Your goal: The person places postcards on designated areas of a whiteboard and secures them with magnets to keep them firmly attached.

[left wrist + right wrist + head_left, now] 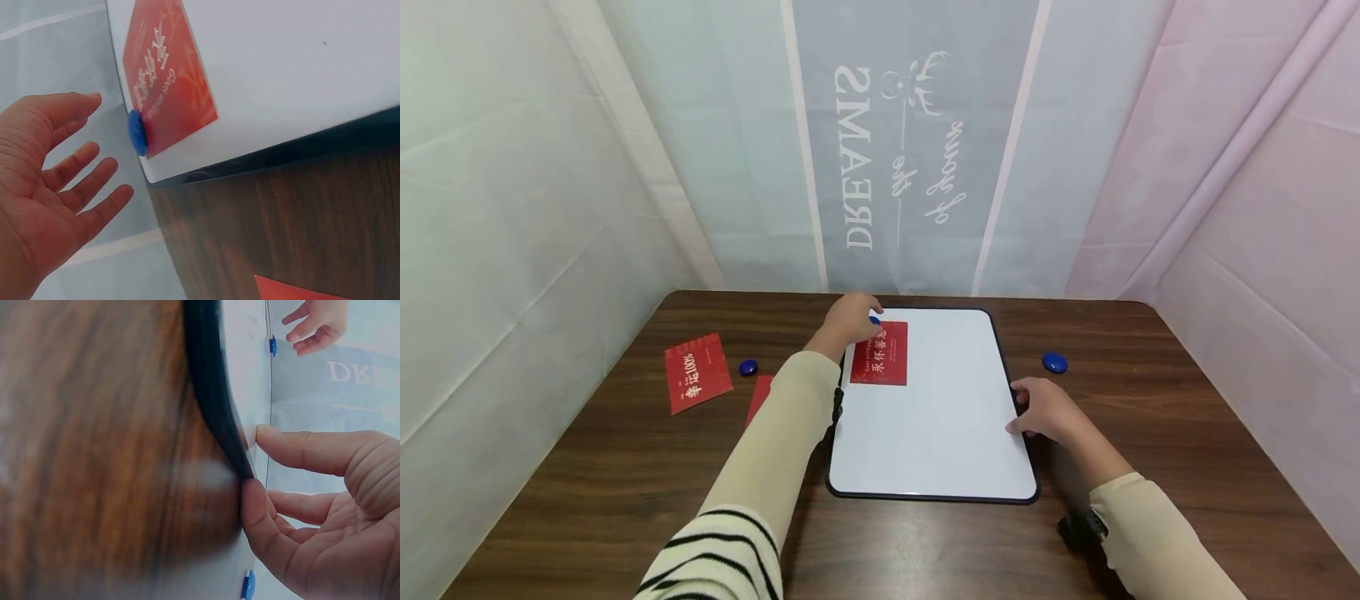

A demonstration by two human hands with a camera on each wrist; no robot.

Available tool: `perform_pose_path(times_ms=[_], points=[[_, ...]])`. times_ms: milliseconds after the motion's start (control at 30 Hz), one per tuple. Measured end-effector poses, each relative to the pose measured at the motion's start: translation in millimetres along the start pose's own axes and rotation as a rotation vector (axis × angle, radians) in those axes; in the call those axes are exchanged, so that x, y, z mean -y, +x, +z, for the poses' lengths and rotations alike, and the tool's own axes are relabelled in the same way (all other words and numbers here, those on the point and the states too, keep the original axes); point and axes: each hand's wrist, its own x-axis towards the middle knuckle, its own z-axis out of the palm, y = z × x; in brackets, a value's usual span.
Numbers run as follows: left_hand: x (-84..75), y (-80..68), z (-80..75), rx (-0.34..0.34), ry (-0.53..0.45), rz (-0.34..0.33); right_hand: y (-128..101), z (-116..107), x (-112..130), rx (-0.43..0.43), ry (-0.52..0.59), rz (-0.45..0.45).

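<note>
A whiteboard (955,417) with a dark frame lies on the wooden table. On its far left corner is a red card (889,358) with white lettering. A round blue magnet (138,133) sits on that card's edge. Just beside the magnet is my left hand (848,320), its fingers spread and loosely bent; the left wrist view shows a gap between fingertips and magnet. My right hand (1047,408) holds the board's right edge, thumb on the white face and a finger against the dark frame, as the right wrist view shows.
Left of the board lie another red card (698,373) and a blue magnet (748,367). A further red card (759,397) is partly hidden by my left sleeve. One more blue magnet (1055,362) lies right of the board. A printed curtain (917,167) hangs behind the table.
</note>
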Motion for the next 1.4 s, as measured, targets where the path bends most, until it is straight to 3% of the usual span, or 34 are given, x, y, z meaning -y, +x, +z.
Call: perform_pose_path(times_ms=[400, 967, 1400], points=[[-6.0, -15.2, -9.6, -0.017, 0.039, 0.078, -1.3, -2.7, 3.4, 0.001, 0.011, 0.0], [-11.8, -49.6, -22.9, -0.039, 0.076, 0.167, -1.0, -5.8, 5.1, 0.02, 0.009, 0.002], [3.9, -76.7, -34.8, -0.049, 0.114, 0.257, -0.7, -5.2, 2.7, 0.019, 0.011, -0.01]])
